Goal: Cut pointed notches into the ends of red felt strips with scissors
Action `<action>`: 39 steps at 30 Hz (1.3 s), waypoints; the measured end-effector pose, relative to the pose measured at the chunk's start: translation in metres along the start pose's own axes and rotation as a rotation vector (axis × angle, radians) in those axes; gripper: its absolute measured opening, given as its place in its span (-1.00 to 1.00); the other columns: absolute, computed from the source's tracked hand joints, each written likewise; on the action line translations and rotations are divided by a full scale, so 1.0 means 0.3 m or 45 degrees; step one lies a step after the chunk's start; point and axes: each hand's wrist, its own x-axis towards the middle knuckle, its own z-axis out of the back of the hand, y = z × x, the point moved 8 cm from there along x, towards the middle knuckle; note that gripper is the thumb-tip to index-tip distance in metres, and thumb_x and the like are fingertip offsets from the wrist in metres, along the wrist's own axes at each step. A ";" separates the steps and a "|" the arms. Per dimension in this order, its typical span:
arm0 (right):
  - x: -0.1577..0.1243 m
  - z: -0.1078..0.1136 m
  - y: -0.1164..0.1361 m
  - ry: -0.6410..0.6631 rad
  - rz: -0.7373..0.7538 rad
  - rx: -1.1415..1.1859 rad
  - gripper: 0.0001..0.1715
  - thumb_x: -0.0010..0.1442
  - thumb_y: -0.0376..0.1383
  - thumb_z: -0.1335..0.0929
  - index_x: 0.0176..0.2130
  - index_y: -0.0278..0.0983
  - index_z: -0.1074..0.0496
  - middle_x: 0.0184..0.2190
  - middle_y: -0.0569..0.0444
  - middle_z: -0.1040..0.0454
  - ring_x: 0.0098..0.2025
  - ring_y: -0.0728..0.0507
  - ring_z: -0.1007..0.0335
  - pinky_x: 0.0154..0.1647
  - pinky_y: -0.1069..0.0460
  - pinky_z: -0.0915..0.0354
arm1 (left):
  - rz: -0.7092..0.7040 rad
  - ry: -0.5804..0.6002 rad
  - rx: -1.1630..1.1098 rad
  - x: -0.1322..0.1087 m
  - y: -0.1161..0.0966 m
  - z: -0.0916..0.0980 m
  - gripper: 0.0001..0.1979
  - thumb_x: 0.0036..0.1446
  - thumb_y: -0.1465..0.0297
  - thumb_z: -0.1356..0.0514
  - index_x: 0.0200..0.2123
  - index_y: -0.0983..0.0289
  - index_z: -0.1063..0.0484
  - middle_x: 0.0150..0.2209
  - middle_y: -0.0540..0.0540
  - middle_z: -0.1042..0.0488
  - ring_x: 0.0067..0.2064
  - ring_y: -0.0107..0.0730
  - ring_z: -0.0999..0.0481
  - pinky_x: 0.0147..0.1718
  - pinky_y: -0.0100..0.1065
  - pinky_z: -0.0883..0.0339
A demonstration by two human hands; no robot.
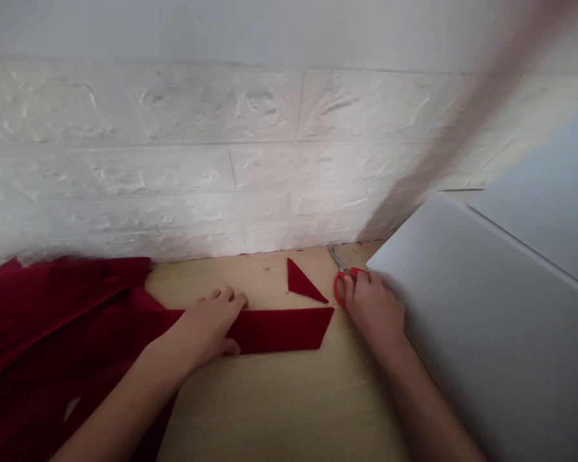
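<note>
My left hand (210,324) lies flat with its fingers stretched out on a long strip of dark red fabric (282,329) spread over the wooden floor. The strip ends in a slanted cut edge at the right. My right hand (368,305) is closed round the red handles of a pair of scissors (341,276), whose metal blades point away toward the wall and rest on the floor. A small red fabric triangle (301,284) lies loose between the two hands, just beyond the strip.
A large bunch of the same red fabric (52,340) covers the floor at the left. A white brick-textured wall (197,167) runs along the far side. A white panel (501,333) stands at the right, beside my right hand.
</note>
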 end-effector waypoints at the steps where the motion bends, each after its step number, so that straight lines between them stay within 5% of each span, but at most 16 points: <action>1: -0.002 -0.001 0.005 -0.020 0.020 -0.046 -0.51 0.47 -0.17 -0.11 0.01 -0.41 -0.45 -0.05 -0.26 -0.50 -0.11 -0.30 -0.54 -0.28 -0.04 -0.33 | -0.004 -0.019 -0.002 0.000 0.007 -0.006 -0.45 0.03 0.40 -0.32 0.13 0.27 -0.37 0.14 0.26 -0.38 0.16 0.02 -0.39 0.08 -0.09 -0.34; 7: -0.002 -0.007 0.021 -0.227 0.146 -0.185 -0.56 0.44 -0.28 -0.15 -0.09 -0.46 -0.52 -0.13 -0.28 -0.53 -0.06 -0.30 -0.47 -0.27 -0.03 -0.33 | -0.061 -0.199 0.105 -0.031 0.004 -0.022 -0.55 0.06 0.42 -0.33 0.05 0.27 -0.42 0.10 0.23 -0.44 0.13 0.02 -0.41 0.07 -0.05 -0.33; 13: -0.022 0.016 0.039 -0.358 0.230 -0.167 -0.53 0.43 -0.27 -0.14 -0.18 -0.43 -0.55 -0.23 -0.29 -0.56 -0.22 -0.32 -0.51 -0.36 -0.08 -0.32 | -0.256 -0.782 0.353 -0.119 -0.004 -0.043 -0.57 0.12 0.48 -0.28 0.08 0.27 -0.37 0.01 0.20 -0.52 0.00 -0.10 -0.51 -0.07 -0.17 -0.41; 17: -0.028 0.016 0.040 -0.332 0.202 -0.127 -0.54 0.43 -0.24 -0.15 -0.15 -0.41 -0.53 -0.23 -0.30 -0.55 -0.29 -0.31 -0.51 -0.37 -0.08 -0.28 | -0.342 -0.967 0.494 -0.146 -0.008 -0.083 -0.62 0.19 0.49 -0.22 0.10 0.29 -0.38 -0.08 0.18 -0.56 -0.10 -0.16 -0.54 -0.12 -0.23 -0.41; 21: -0.038 0.035 0.051 -0.415 0.258 -0.069 -0.58 0.41 -0.25 -0.16 -0.09 -0.40 -0.52 -0.23 -0.27 -0.54 -0.27 -0.32 -0.50 -0.17 -0.18 -0.31 | -0.354 -1.105 0.505 -0.166 -0.009 -0.091 -0.65 0.25 0.55 -0.13 0.10 0.32 -0.39 -0.11 0.18 -0.56 -0.15 -0.19 -0.53 -0.14 -0.23 -0.40; 25: -0.097 0.095 0.110 -0.517 0.635 0.472 -0.62 0.41 -0.20 -0.19 -0.09 -0.33 -0.51 -0.17 -0.18 -0.55 -0.13 -0.30 -0.48 -0.03 -0.19 -0.35 | -0.414 -1.202 0.436 -0.196 -0.023 -0.090 -0.73 0.24 0.59 -0.12 -0.01 0.33 -0.45 -0.23 0.14 -0.54 -0.22 -0.21 -0.51 -0.18 -0.23 -0.41; 28: -0.196 0.129 0.205 -0.369 1.105 0.795 -0.66 0.36 -0.16 -0.30 0.03 -0.26 -0.46 -0.03 -0.13 -0.50 0.03 -0.23 -0.43 0.03 -0.11 -0.38 | -0.435 -1.244 0.373 -0.218 -0.033 -0.084 -0.77 0.22 0.62 -0.09 -0.16 0.29 -0.48 -0.30 0.12 -0.51 -0.29 -0.25 -0.48 -0.28 -0.27 -0.41; 31: -0.314 0.132 0.294 -0.175 1.505 0.722 -0.61 0.29 -0.11 -0.40 0.04 -0.25 -0.47 -0.03 -0.09 -0.52 0.11 -0.23 -0.38 0.10 -0.11 -0.37 | -0.442 -1.282 0.362 -0.237 -0.044 -0.074 -0.77 0.24 0.61 -0.06 -0.23 0.27 -0.48 -0.26 0.15 -0.51 -0.29 -0.27 -0.46 -0.31 -0.29 -0.41; 34: -0.378 0.135 0.322 -0.115 1.673 0.620 -0.61 0.27 -0.03 -0.42 -0.06 -0.25 -0.53 -0.17 -0.02 -0.58 -0.03 -0.19 -0.46 0.05 -0.10 -0.38 | -0.458 -1.340 0.381 -0.254 -0.053 -0.065 -0.77 0.25 0.59 -0.05 -0.22 0.27 -0.48 -0.26 0.14 -0.53 -0.28 -0.25 -0.46 -0.30 -0.28 -0.40; 39: -0.402 0.138 0.322 -0.201 1.720 0.440 -0.21 0.03 0.19 -0.49 0.05 -0.27 -0.50 -0.11 -0.04 -0.59 -0.06 -0.25 -0.49 0.03 -0.16 -0.39 | -0.405 -1.347 0.411 -0.270 -0.043 -0.074 -0.73 0.26 0.56 -0.06 -0.08 0.24 -0.50 -0.16 0.12 -0.58 -0.17 -0.23 -0.50 -0.15 -0.21 -0.41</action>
